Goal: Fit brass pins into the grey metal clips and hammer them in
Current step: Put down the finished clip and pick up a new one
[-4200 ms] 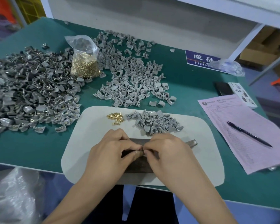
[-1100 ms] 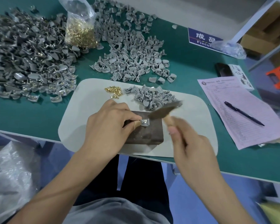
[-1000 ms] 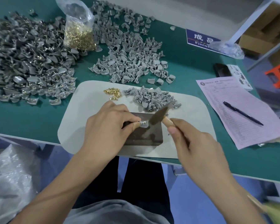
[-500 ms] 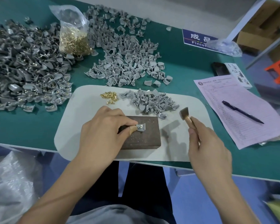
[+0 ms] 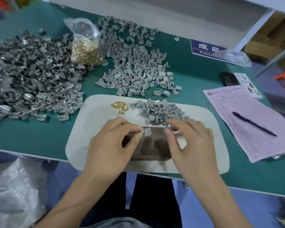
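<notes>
Grey clip (image 5: 146, 132) pinched between thumb and forefinger of the left hand (image 5: 112, 143), held on the top edge of a dark block (image 5: 148, 148) at centre frame. Right hand (image 5: 192, 142) blurred, fingers spread and loosely bent over the block's right end, fingertips at the near edge of a small clip pile (image 5: 158, 109); whether it grips anything cannot be told. Block sits on a pale mat (image 5: 92, 129) on the green worktop (image 5: 31, 137). Loose brass pins (image 5: 119, 106) on the mat, upper left of the small pile. Bag of pins (image 5: 85, 48) upper left of frame, between a darker heap of clips (image 5: 26, 76) and a lighter spread (image 5: 135, 69). Pink form (image 5: 234, 112) with pen (image 5: 253, 123) at right.
</notes>
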